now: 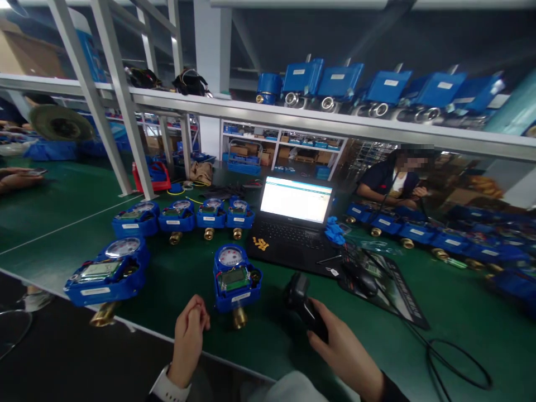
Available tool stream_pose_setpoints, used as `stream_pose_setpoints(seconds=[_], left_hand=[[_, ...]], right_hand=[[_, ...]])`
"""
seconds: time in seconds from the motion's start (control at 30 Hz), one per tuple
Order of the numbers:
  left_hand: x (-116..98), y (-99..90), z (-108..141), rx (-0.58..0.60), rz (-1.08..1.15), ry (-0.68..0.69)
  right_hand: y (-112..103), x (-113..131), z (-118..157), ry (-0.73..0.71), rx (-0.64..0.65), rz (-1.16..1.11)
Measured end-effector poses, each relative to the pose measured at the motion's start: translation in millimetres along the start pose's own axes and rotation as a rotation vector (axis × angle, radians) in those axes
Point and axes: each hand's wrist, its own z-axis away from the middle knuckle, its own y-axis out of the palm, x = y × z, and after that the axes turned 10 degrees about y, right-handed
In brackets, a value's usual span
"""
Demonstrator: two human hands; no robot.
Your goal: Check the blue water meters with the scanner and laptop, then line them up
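Note:
My right hand is wrapped around the handle of a black handheld barcode scanner, its head pointing toward a blue water meter. That meter stands in front of me on the green table, with a round dial, a small display, an uncovered circuit board and a brass pipe end toward me. Just left of the meter, apart from it, my left hand is curled closed, and nothing shows in its fingers. Another blue meter sits farther left by the table's front edge.
Behind stand a laptop with its screen lit, several meters in a row, and a mouse on its pad. A black cable loops at the right. Across the table a person sits behind more meters. A shelf spans overhead.

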Motion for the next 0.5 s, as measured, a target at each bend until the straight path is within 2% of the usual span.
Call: stream_pose_setpoints(seconds=[0.1,0.17,0.27,0.33,0.4,0.5], left_hand=[[4.0,-1.1,-0.9,-0.014,0.010,-0.008],[10.3,-2.2,-1.8,-0.028,0.020,-0.014],[23.6,-5.4,-2.9,-0.032,0.050,-0.032],[33.3,-9.5,-3.4,-0.029,0.066,-0.043],[42.5,-15.1,-4.3,-0.017,0.060,-0.066],[53.8,-24.6,-6.9,0.005,0.032,-0.132]], right_hand=[[10.7,-21.4,-7.0,-0.004,-0.143,0.098],[9.0,-33.1,-12.5,-0.037,-0.198,0.140],[-12.0,-58.3,-36.0,-0.098,-0.321,0.098],[-32.3,-85.8,-63.6,-0.071,-0.524,0.072],[-49.3,-119.1,-94.7,0.024,-0.711,0.125],[-58.8,-164.3,-131.3,0.084,-0.717,0.199]])
